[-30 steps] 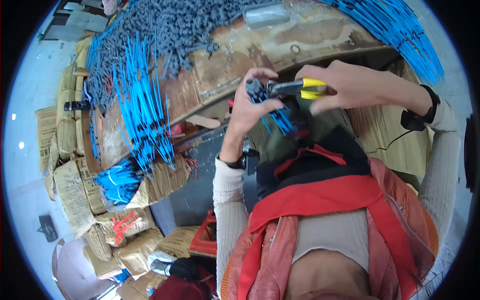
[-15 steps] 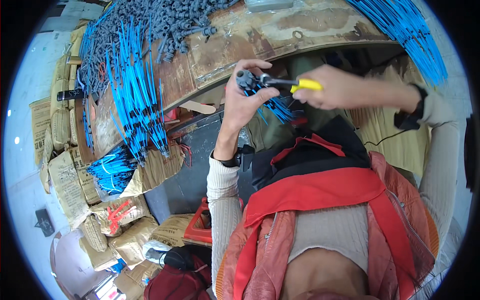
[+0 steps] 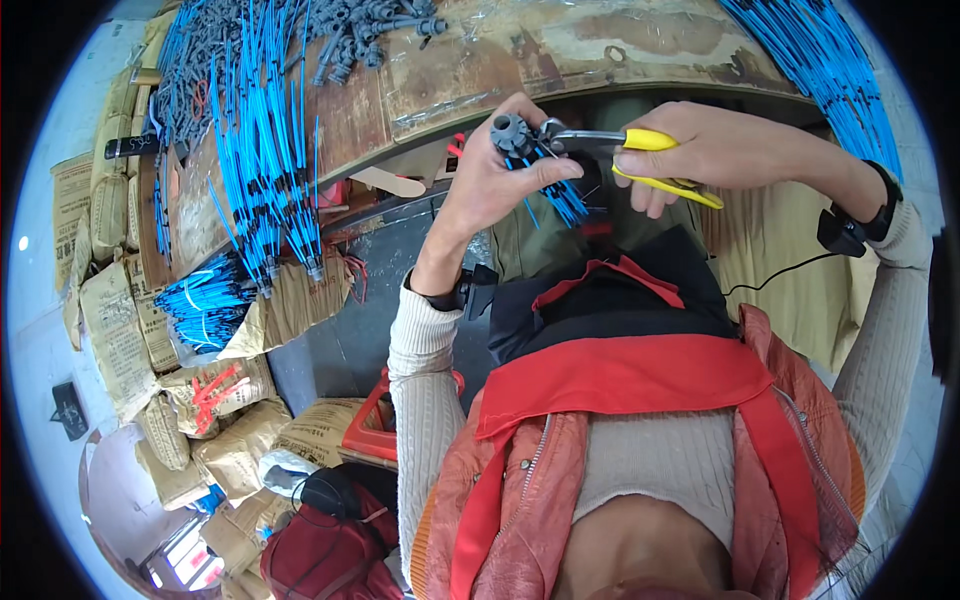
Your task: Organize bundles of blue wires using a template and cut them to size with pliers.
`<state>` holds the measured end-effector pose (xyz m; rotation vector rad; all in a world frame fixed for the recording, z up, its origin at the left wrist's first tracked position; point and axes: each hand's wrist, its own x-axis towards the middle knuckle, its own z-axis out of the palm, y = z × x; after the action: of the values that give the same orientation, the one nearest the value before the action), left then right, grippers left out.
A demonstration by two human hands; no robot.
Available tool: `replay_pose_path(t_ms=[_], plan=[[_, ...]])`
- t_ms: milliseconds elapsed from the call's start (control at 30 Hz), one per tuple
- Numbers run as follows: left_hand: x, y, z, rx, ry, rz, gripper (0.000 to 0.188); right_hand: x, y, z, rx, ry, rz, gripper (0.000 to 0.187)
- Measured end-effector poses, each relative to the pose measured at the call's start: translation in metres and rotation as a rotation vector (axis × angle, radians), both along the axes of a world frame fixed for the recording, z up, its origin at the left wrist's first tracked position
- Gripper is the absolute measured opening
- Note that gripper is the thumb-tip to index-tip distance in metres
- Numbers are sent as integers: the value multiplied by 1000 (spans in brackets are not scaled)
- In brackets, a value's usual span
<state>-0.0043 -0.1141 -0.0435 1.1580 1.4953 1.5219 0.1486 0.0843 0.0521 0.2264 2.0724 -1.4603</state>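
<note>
My left hand (image 3: pixel 500 185) is closed around a round, notched grey plastic fitting (image 3: pixel 511 133). Thin blue tubes (image 3: pixel 566 202) with black parts hang below the fitting, beside the thumb. In my right hand (image 3: pixel 705 150) is a pair of pliers with yellow handles (image 3: pixel 650 140). The handles are spread apart, with fingers between and under them. The metal jaws of the pliers reach left to the side of the grey fitting; whether they grip anything there cannot be made out.
A worn wooden table (image 3: pixel 440 85) curves across the far side. On it lie a heap of grey plastic fittings (image 3: pixel 350 40), blue tubes (image 3: pixel 262 150) at left and more blue tubes (image 3: pixel 820 70) at right. Brown sacks (image 3: pixel 235 450) and a red stool (image 3: pixel 370 430) stand at lower left.
The pliers' handles, together before, are now spread apart. My right hand has shifted a little to the right and is no longer blurred. My left hand still holds the fitting.
</note>
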Motion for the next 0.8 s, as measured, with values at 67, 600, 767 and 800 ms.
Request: replay_pose_path(t_ms=[67, 600, 767, 800], plan=[[0, 0, 1, -3, 24, -5, 36, -2, -1, 9, 33, -70, -21, 45], [11, 6, 4, -10, 136, 240, 32, -4, 4, -2, 549, 324, 183, 48], [-10, -11, 24, 1, 17, 644, 22, -11, 49, -73, 964, 638, -116, 55], [-16, -22, 33, 109, 21, 706, 18, -12, 60, -76, 1087, 518, -150, 57]])
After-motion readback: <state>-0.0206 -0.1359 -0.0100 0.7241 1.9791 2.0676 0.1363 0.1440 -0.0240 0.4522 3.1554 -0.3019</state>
